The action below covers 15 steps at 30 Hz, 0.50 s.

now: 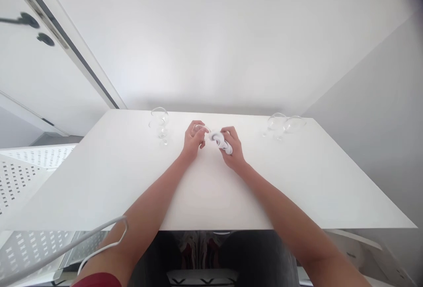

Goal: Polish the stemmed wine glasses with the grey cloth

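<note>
Near the middle of the white table, my left hand (195,139) is closed around a clear glass (200,127), its rim showing above the fingers. My right hand (233,148) grips a bunched white cloth (220,141), part of which hangs in a loop below the fingers. The cloth is close beside the glass; whether the two touch I cannot tell. Most of the glass is covered by my fingers.
Clear stemmed glasses (160,122) are at the table's back left, and more glasses (293,125) at its back right. The white table (218,199) meets a wall behind. A white metal frame (82,238) is close to my left arm. A door (36,49) is at left.
</note>
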Each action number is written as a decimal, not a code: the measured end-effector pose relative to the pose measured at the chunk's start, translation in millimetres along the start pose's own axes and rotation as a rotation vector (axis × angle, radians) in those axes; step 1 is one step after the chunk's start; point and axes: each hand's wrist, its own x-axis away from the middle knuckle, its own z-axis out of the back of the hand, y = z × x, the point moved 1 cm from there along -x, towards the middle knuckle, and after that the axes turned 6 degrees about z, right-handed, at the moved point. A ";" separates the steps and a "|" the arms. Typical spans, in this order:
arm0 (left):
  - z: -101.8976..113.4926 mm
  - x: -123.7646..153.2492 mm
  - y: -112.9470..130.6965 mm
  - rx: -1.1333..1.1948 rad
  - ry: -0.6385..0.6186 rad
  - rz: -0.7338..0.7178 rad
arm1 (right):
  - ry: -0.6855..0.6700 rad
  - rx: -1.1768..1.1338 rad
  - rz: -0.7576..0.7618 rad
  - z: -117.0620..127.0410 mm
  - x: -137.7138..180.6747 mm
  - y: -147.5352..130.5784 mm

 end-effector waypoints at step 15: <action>4.3 8.1 10.1 -0.150 0.034 -0.107 | 0.099 -0.220 -0.309 -6.9 -6.4 14.5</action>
